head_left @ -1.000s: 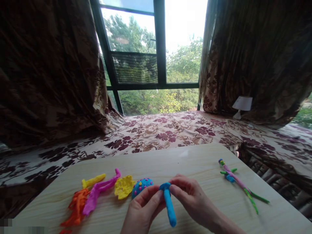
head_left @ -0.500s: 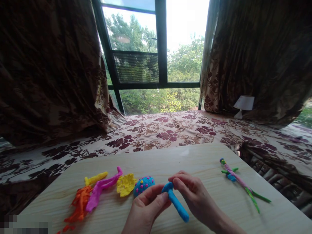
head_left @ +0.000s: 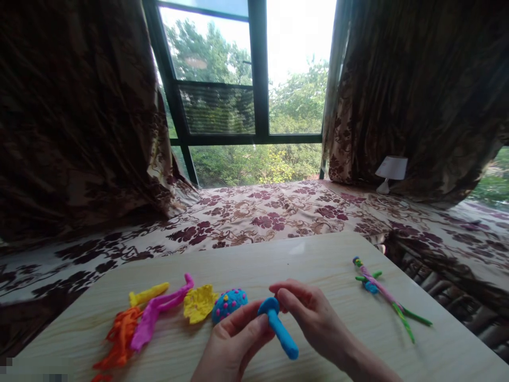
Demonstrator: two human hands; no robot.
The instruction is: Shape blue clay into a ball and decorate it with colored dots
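Observation:
My left hand (head_left: 238,334) pinches a blue modelling-clay piece (head_left: 283,334) between thumb and fingers, just under its flat round head. The clay's thick stem slants down to the right, its end free above the table. At the right edge of that head, my right hand (head_left: 308,313) has thumb and fingers closed together on the rim; the fingertips are partly hidden. Just behind my left hand sits a blue clay dome (head_left: 229,304) dotted with pink and yellow balls. A crumpled yellow clay sheet (head_left: 199,304) lies beside the dome.
Farther left on the wooden table (head_left: 318,254) lie a pink clay strip (head_left: 153,315), a yellow clay stick (head_left: 150,293) and orange clay strands (head_left: 121,337). A pink-and-green clay stem figure (head_left: 379,289) rests at right. Beyond are patterned cloth (head_left: 262,204) and a small lamp (head_left: 392,168).
The blue clay piece has turned in my fingers, its stem end swinging to the right. My right hand has shifted slightly around the head's rim. The view has swayed a little.

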